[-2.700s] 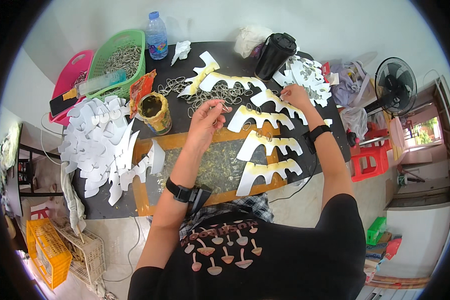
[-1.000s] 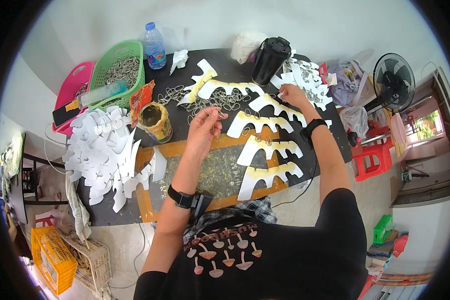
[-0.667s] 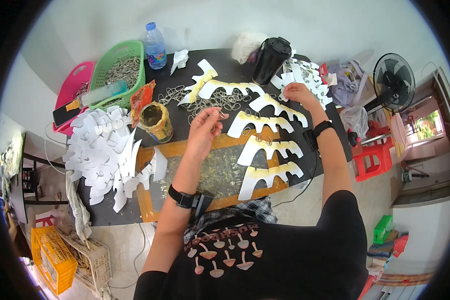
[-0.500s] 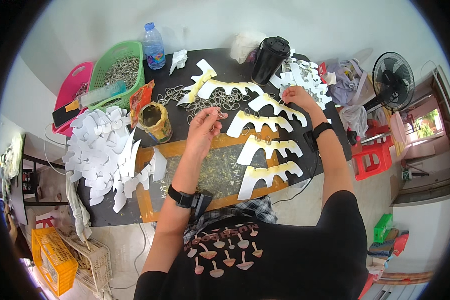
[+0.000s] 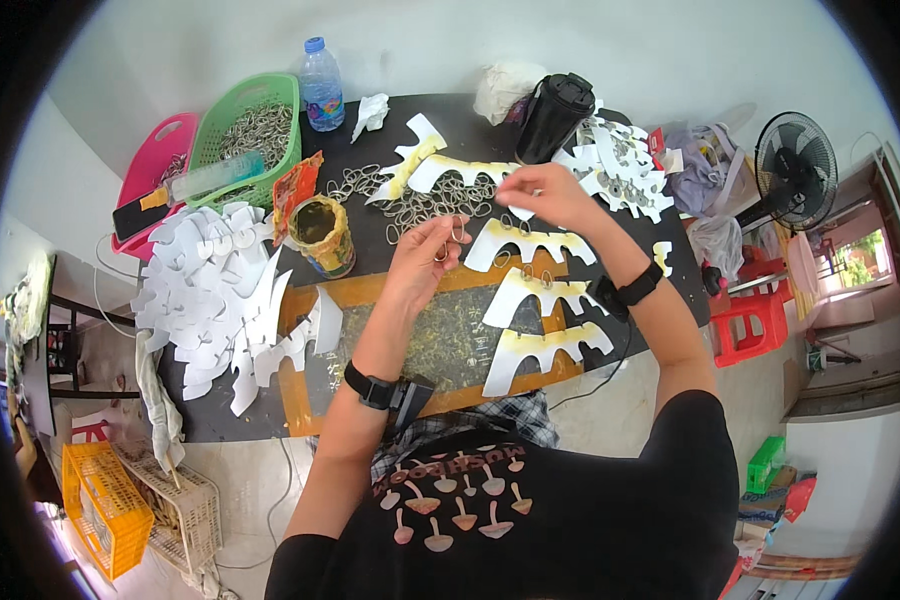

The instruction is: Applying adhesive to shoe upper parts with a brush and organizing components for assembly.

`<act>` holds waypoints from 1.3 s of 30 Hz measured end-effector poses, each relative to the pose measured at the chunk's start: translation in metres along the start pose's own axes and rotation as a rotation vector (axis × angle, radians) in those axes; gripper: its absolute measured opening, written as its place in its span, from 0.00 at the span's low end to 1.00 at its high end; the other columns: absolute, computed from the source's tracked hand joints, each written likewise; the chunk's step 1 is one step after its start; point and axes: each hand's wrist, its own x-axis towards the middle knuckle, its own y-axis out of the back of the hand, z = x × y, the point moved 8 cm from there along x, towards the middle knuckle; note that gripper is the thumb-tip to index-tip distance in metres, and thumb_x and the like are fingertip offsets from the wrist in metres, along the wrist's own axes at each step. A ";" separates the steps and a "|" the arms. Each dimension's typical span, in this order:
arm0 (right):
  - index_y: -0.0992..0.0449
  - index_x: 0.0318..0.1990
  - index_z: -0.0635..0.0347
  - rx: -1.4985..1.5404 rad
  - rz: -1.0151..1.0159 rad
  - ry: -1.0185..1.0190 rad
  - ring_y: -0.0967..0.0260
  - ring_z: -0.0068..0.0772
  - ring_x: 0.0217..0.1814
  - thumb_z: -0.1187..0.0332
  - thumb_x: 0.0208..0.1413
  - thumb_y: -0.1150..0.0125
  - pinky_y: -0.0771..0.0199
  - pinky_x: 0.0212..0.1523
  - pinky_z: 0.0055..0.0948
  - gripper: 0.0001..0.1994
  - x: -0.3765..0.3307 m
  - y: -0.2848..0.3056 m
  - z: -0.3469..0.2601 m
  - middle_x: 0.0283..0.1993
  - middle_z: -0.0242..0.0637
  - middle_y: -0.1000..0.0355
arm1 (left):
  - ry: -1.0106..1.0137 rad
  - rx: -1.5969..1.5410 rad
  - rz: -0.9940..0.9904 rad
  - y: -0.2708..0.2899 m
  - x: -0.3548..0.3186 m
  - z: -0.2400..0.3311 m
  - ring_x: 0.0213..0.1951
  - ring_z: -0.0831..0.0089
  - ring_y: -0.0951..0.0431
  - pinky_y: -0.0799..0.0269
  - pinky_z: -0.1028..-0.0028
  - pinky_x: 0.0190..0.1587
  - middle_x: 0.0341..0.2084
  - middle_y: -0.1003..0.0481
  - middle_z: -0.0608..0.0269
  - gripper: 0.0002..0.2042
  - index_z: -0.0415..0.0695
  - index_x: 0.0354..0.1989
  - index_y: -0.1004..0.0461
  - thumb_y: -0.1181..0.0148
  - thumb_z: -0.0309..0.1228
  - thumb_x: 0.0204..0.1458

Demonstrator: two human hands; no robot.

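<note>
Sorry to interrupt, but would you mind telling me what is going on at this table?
A person sits at a dark table, working with both hands. The left hand pinches a small metal ring; the right hand is raised over a pile of rings. White and yellow comb-shaped card cutouts lie in a row in front.

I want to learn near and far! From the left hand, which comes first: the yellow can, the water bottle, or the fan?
1. Yellow can: just left of the left hand.
2. Water bottle: at the table's far edge, up left.
3. Fan: off the table, far right.
</note>
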 end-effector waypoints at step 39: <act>0.27 0.30 0.63 -0.250 -0.123 0.164 0.28 0.30 0.31 0.80 0.42 0.46 0.29 0.32 0.28 0.06 0.144 -0.037 0.052 0.26 0.39 0.26 | -0.108 0.131 0.303 0.035 0.001 0.004 0.32 0.78 0.25 0.29 0.81 0.34 0.30 0.27 0.66 0.12 0.37 0.44 0.28 0.42 0.25 0.52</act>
